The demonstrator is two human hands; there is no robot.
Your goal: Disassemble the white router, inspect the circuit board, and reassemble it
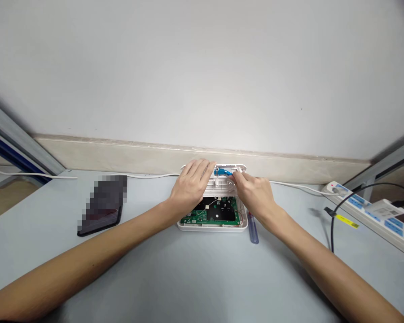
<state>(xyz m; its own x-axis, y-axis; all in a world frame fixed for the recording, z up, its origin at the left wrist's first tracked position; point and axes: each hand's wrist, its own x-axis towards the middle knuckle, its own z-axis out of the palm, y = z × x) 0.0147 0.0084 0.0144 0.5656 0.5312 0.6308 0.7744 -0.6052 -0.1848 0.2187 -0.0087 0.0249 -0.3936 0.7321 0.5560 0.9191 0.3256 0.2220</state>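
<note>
An opened white device case (212,226) lies on the grey table, with a green circuit board (211,214) showing inside. My left hand (189,187) rests over the case's far left part, fingers curled on its white top edge. My right hand (255,193) pinches a blue connector (223,172) at the case's far edge, fingers pressed together on it. A thin white fibre runs across the board.
A dark phone (101,211) lies to the left. A clear-handled tool (253,229) sits right of the case. At the far right lies a white power strip (377,214) with a black cable (333,224). A white cord (37,175) runs along the wall.
</note>
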